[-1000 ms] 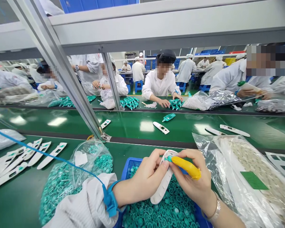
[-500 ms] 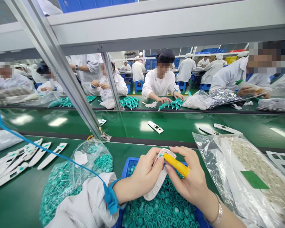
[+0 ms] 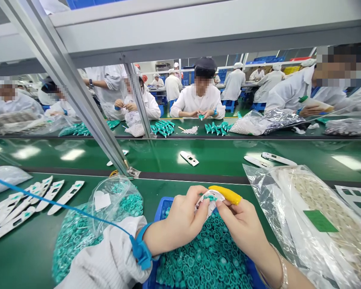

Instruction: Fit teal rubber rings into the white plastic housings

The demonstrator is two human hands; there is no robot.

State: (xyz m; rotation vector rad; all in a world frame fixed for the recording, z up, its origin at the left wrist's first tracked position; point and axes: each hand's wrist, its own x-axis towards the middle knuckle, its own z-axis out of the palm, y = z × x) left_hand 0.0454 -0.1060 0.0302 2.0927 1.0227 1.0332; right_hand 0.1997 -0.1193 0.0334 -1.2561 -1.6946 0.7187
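A white plastic housing shell [image 3: 212, 207] is held between my two hands above a blue bin [image 3: 160, 212]. Its near face is tilted toward me, and a small green plastic part [image 3: 209, 198] sits inside it. My left hand [image 3: 183, 214] grips the shell's left side, thumb on the front. On the right edge, my right hand [image 3: 243, 226] pinches it with the thumb in front. A yellow finger cot [image 3: 228, 195] covers the right index finger, which lies along the far edge. Beneath, the bin is heaped with green ring-shaped parts [image 3: 204, 257].
Left of the bin lies a clear bag of green parts [image 3: 75, 237], with several white housings [image 3: 66, 196] beyond. A plastic bag of pale parts [image 3: 307, 196] lies right. A green conveyor [image 3: 156, 154] carries housings [image 3: 189, 158]. A blue cord [image 3: 63, 202] crosses to my left wrist. Co-workers sit opposite.
The shell has been tipped so its long body no longer shows. My right index finger moved from inside it to its far edge. The housings on the conveyor shifted slightly left.
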